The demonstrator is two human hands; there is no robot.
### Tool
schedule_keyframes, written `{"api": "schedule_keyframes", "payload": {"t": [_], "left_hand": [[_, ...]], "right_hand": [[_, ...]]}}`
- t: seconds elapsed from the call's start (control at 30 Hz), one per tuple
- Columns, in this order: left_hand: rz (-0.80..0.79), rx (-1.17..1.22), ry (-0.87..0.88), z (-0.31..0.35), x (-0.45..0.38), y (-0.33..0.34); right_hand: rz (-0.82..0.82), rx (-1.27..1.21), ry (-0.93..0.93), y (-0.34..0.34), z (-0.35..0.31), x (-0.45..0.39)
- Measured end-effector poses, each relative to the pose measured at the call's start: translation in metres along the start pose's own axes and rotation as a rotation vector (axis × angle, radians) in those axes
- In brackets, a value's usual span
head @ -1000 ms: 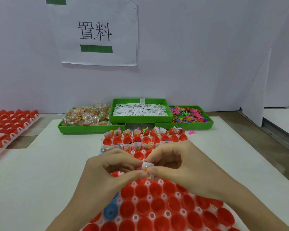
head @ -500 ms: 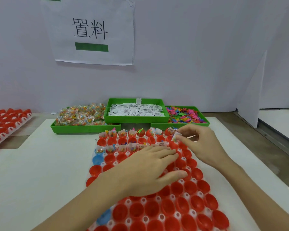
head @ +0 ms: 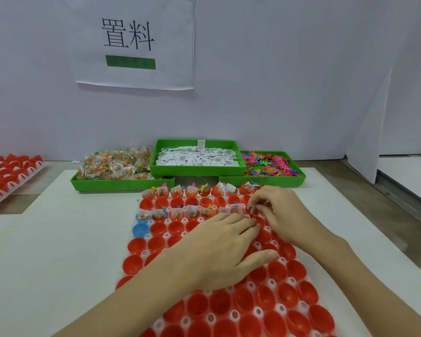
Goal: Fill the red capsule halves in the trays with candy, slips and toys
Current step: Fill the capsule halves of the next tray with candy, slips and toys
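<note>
Red capsule halves (head: 199, 305) sit mouth-up in a white tray (head: 233, 313) that lies on a pale table (head: 58, 239), seen from the head camera. One blue half (head: 140, 229) stands at the tray's left edge. The farthest row and the third row hold filled halves (head: 176, 212), each with a white slip and coloured bits showing; the row between them and the near rows look mostly unfilled. The left hand (head: 219, 254) lies flat on the middle of the tray, fingers straight and spread, palm down, pressing on the halves and holding nothing. The right hand (head: 280, 212) is at the right end of the third row, fingers curled, its fingertips (head: 254, 207) pinching a small coloured piece (head: 252, 209) over a half there; the piece is too small to tell what it is. Beyond the tray stand three green bins: the left bin (head: 122, 184) heaped with wrapped candy (head: 117, 164), the middle bin (head: 197, 170) set higher and holding white slips (head: 197, 158), the right bin (head: 263, 181) holding bright plastic toys (head: 267, 164). A second tray of red halves (head: 7, 173) lies at the far left. A paper sign (head: 134, 42) with black characters and a green bar hangs on the white wall behind.
</note>
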State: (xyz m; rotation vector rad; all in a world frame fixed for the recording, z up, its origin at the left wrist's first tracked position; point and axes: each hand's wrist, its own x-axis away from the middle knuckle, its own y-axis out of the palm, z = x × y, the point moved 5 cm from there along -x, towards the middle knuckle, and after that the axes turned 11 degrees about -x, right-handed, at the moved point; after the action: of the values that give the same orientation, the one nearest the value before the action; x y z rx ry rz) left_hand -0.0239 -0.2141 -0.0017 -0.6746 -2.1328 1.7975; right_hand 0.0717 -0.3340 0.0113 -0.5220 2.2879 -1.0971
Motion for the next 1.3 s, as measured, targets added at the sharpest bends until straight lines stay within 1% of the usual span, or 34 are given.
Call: {"api": "schedule_keyframes", "payload": {"t": [0.2, 0.33, 0.43, 0.5, 0.83, 1.03, 1.1, 1.17, 1.23, 1.3], "left_hand": [[-0.009, -0.004, -0.011, 0.002, -0.001, -0.001], [-0.032, 0.036, -0.008, 0.0, -0.001, 0.0], [-0.044, 0.041, -0.008, -0.001, -0.001, 0.002], [-0.05, 0.043, -0.005, -0.001, -0.001, 0.002], [-0.065, 0.03, 0.01, -0.003, -0.002, 0.003], [-0.047, 0.018, 0.007, -0.002, -0.001, -0.002], [-0.018, 0.039, 0.012, -0.001, 0.002, -0.005], [0.051, 0.051, 0.017, -0.004, 0.007, -0.011], [0.199, 0.072, -0.033, -0.019, 0.014, -0.021], [0.364, 0.088, -0.173, -0.051, 0.022, -0.03]], "right_hand": [[0.03, -0.026, 0.004, -0.001, -0.003, 0.001], [0.043, -0.012, 0.014, -0.003, 0.0, -0.001], [0.073, -0.109, 0.017, -0.008, 0.001, -0.002], [0.069, -0.13, 0.002, -0.009, 0.001, -0.003], [0.026, 0.013, 0.024, -0.008, 0.006, -0.003], [0.097, -0.098, 0.059, -0.01, 0.01, 0.002], [0.126, -0.164, 0.057, -0.012, 0.012, 0.005], [0.167, -0.236, 0.062, -0.015, 0.013, 0.006], [0.223, -0.299, 0.066, -0.019, 0.012, 0.007], [0.249, -0.35, 0.061, -0.021, 0.007, 0.009]]}}
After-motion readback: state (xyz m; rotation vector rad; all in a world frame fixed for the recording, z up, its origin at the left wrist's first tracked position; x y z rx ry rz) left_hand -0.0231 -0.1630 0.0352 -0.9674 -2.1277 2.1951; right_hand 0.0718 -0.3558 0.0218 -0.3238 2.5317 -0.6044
